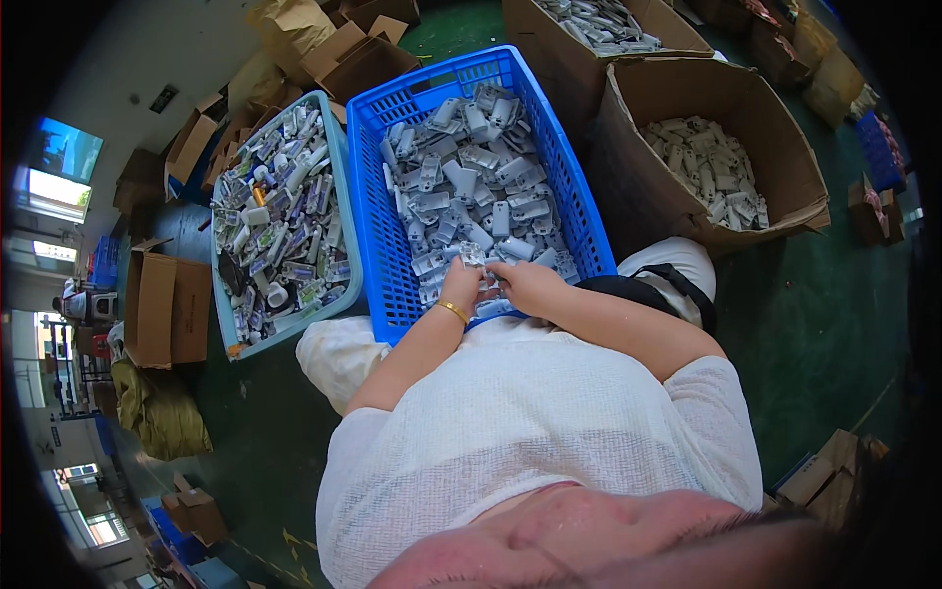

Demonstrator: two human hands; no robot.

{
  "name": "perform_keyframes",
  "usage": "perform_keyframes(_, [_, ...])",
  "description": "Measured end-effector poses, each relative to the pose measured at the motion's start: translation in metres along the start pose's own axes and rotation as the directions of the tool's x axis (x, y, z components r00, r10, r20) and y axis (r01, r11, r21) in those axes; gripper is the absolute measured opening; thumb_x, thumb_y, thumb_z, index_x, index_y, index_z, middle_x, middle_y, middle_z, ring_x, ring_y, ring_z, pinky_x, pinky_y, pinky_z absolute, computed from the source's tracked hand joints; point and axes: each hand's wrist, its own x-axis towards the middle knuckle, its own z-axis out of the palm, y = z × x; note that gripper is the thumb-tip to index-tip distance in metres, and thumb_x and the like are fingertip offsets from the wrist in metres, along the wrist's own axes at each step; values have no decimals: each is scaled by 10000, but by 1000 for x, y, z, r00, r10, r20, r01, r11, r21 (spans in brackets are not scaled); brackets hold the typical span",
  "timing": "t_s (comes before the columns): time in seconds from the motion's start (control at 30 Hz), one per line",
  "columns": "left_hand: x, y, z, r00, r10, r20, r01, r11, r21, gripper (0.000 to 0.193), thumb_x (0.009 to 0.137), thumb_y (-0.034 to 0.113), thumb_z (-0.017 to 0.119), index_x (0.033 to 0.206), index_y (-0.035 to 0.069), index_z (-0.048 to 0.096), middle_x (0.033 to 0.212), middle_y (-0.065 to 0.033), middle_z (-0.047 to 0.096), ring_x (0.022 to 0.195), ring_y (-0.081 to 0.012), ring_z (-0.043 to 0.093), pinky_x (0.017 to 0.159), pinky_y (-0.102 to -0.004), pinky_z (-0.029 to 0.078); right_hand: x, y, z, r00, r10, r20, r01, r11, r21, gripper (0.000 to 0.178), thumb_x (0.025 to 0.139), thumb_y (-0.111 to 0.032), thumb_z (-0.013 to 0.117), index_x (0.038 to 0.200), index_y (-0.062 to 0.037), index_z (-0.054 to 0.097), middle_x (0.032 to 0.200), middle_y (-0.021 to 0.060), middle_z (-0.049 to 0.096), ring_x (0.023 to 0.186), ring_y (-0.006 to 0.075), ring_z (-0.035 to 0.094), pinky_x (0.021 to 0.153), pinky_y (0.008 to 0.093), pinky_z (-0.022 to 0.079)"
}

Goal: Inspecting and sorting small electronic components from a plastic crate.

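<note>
My left hand (460, 285), with a yellow bracelet at the wrist, has its fingers closed round a small whitish plastic housing (473, 253). Close against it, my right hand (532, 288) is closed too, thumb and fingertips meeting at the same piece; exactly what those fingertips pinch is too small to make out. Both hands are over the near end of a blue slatted crate (373, 245). Inside the crate is a heap of similar white and grey plastic housings (471, 187).
Left of the crate stands a light-blue tub (350, 240) full of mixed plastic parts. At the right are an open cardboard box (653, 162) with pale pieces and a larger carton (549, 59) with grey ones. A brown carton (167, 309) and a yellowish sack (162, 412) sit farther left.
</note>
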Motion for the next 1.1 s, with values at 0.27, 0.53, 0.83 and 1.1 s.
perform_keyframes(0.27, [-1,-1,-12,995,21,96,-26,999,47,312,784,0,458,1067,112,394,880,-46,498,697,-140,519,594,-354,533,-2,-3,-4,999,-16,50,17,1000,-11,340,843,-192,422,1181,-195,454,858,157,559,784,313,563,661,409,450])
perform_keyframes(0.53, [-5,-4,-9,998,-44,48,42,998,49,279,783,-8,450,1039,96,408,854,-49,511,663,-129,519,590,-349,533,-6,-2,3,1000,-3,20,3,1000,-27,344,813,-185,449,1157,-183,470,820,141,596,769,308,580,637,423,463])
perform_keyframes(0.83, [7,-6,-4,999,-43,13,43,999,-12,296,774,-29,431,1042,89,383,864,-69,511,661,-152,522,597,-379,539,5,6,7,999,50,16,-51,999,7,352,831,-184,450,1182,-174,463,843,155,590,800,308,568,665,415,445])
perform_keyframes(1.1, [2,-5,-8,1000,17,-4,-16,992,124,352,785,7,456,1106,130,381,887,-65,492,643,-145,512,539,-359,544,5,4,6,996,19,89,-23,999,46,354,830,-187,448,1184,-191,466,867,140,599,790,297,571,656,406,442])
